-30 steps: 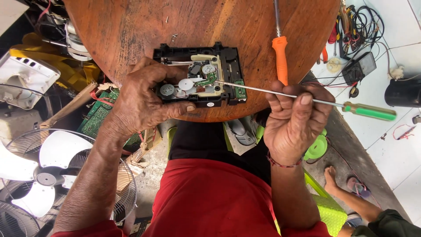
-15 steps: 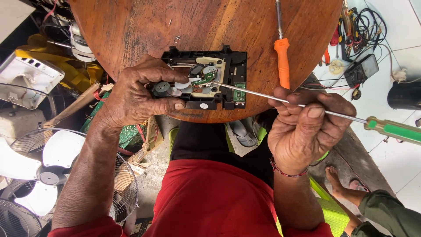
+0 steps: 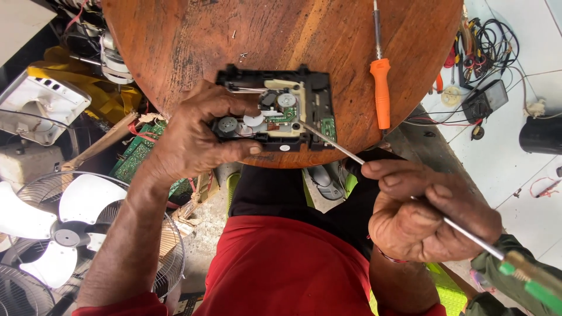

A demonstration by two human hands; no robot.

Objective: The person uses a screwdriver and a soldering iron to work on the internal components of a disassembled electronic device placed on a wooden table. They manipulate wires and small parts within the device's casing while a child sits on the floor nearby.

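Observation:
A black disc-drive mechanism point(image 3: 287, 108) with white gears and a small green circuit board lies at the near edge of a round wooden table point(image 3: 193, 41). My left hand point(image 3: 196, 137) grips its left side, thumb under the front edge. My right hand point(image 3: 430, 216) holds a long screwdriver point(image 3: 351, 155) with a green handle by its metal shaft. The tip rests on the mechanism near its middle. The handle sticks out to the lower right.
An orange-handled screwdriver point(image 3: 380, 88) lies on the table to the right of the mechanism. A few small screws point(image 3: 241, 55) sit behind it. White fans point(image 3: 64, 234), circuit boards point(image 3: 137, 153) and cables point(image 3: 486, 41) crowd the floor around. Another person's sleeve point(image 3: 503, 269) shows at lower right.
My right hand has dropped lower and to the right, sliding along the shaft, while the tip stays on the mechanism. My left hand shifted its grip and the view moved closer.

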